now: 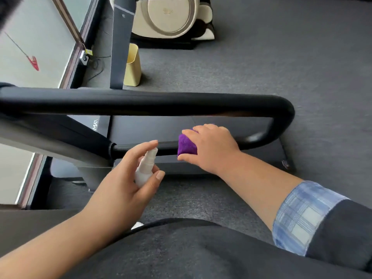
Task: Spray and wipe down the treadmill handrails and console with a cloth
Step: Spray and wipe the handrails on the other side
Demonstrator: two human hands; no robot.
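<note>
the big black padded treadmill handrail ran straight across the scene from left to right, then bent round at its right end and came back as a thinner, lower black tubular bar that plugged into the grey sloped frame of the machine. that lower bar was the thing in play, and its long axis lay left to right, crosswise to both forearms, which reached forward to it from the person's body. the console did not show from where i stood.

the person's right hand was on the bar itself, fingers curled over a bunched purple cloth and pressing it onto the tube. the left hand was just short of the bar and to the left of the cloth, wrapped round a small white plastic spray bottle with the forefinger lying over the nozzle, which pointed at the bare stretch of tube between the cloth and the frame joint. the two hands were near each other but apart.

so the right hand was the nearer one, already touching; i judged the wipe would have to travel along the tube's length, leftward toward the stretch at which the bottle aimed or rightward into the bend, not across it.
</note>
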